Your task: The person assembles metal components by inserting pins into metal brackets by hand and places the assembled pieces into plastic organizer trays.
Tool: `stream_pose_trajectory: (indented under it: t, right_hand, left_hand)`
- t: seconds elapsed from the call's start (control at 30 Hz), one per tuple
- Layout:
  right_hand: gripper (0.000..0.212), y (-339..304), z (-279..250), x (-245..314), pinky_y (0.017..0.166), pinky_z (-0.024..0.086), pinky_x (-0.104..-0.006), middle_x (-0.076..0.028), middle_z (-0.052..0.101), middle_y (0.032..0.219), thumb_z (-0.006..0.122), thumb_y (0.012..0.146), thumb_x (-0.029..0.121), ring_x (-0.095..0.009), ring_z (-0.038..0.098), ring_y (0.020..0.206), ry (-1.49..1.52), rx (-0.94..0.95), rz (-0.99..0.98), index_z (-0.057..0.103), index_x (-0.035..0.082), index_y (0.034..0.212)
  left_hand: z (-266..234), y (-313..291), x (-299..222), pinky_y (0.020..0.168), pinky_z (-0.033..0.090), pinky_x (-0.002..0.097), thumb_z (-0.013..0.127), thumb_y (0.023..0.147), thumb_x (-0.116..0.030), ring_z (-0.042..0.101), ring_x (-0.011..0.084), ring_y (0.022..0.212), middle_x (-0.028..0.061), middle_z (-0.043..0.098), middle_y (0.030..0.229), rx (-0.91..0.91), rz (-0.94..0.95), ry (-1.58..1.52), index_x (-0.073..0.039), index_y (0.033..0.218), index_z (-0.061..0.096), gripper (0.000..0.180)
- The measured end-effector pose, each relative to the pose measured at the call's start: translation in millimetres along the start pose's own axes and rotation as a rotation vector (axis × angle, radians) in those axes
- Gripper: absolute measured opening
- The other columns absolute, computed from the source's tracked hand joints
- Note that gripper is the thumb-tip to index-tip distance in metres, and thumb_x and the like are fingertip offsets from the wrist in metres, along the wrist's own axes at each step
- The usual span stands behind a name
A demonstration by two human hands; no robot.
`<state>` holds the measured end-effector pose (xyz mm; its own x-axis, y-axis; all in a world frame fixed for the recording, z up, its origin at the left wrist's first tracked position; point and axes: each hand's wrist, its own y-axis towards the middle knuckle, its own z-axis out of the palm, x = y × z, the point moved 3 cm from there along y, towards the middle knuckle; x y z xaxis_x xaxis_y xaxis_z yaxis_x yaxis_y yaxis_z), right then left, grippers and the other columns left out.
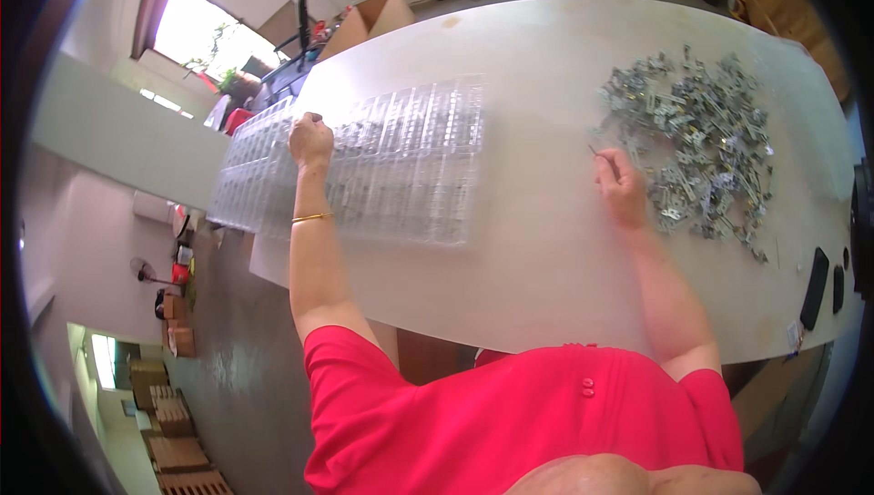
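Over the clear plastic compartment trays (410,167), my left hand (311,140) has its fingers closed at the far edge, where the lids or trays overlap. Whatever those fingers pinch, if anything, is too small to make out. To the right, my right hand (622,187) hovers beside a loose pile of small metal parts (715,135). Between its thumb and fingers it pinches a small thin metal part (594,151), whose tip sticks out to the left. Rows of small metal pieces show dimly through the trays' compartments.
The pale table (537,285) has a rounded far edge. Dark flat objects (815,287) lie near its right edge. Clear plastic sheeting (801,112) covers the far right. A cardboard box (369,21) stands beyond the far left side, and more boxes (177,449) stand on the floor.
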<state>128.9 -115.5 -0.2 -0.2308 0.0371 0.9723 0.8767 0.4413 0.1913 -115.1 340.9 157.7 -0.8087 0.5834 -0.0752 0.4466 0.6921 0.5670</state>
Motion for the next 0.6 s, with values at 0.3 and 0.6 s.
stream_pose_trajectory:
  t: [0.3, 0.6]
  right_hand:
    - [0.011, 3, 4, -11, 0.057, 0.041, -0.0226, 0.004, 0.057, 0.068, 0.060, 0.097, 0.016, -0.004, 0.051, 0.062, 0.012, 0.039, -0.028, 0.064, 0.006, 0.095]
    - [0.010, 3, 5, -8, 0.056, 0.040, -0.0213, 0.004, 0.056, 0.068, 0.059, 0.097, 0.016, -0.003, 0.049, 0.061, -0.012, 0.052, 0.000, 0.065, 0.007, 0.097]
  left_hand:
    - [25, -30, 17, 0.094, 0.050, 0.0432, 0.058, 0.079, -0.013, 0.067, 0.0318, 0.102, 0.0164, 0.072, 0.104, 0.353, -0.005, 0.013, -0.017, 0.095, 0.078, 0.026]
    - [48, -35, 2, 0.103, 0.039, 0.0444, 0.062, 0.084, -0.016, 0.056, 0.0293, 0.118, 0.0097, 0.066, 0.116, 0.477, 0.085, 0.245, -0.025, 0.094, 0.079, 0.021]
